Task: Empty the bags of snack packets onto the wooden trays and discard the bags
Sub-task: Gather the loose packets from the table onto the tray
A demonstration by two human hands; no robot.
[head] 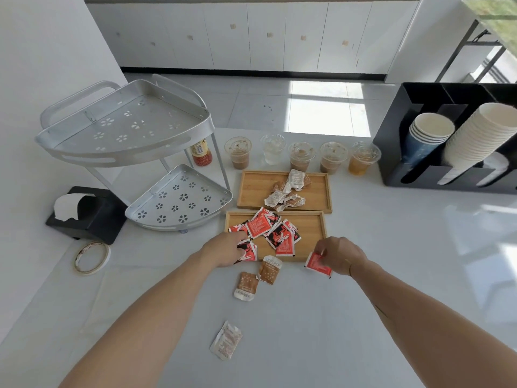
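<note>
Sorting packets at the near tray [313,225].
Right hand [340,256] pinches a red packet [317,264] just right of it; left hand [226,249] grasps red packets [247,252] at its near-left corner. Brown packets [286,190] fill the far tray [251,191].

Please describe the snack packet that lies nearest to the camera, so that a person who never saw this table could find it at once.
Start at the two wooden trays: the far tray and the near tray in the middle of the white table. Come from the near tray toward the camera, past two brown packets. The nearest packet lies alone between the forearms: pale and crinkled, touching nothing.
</note>
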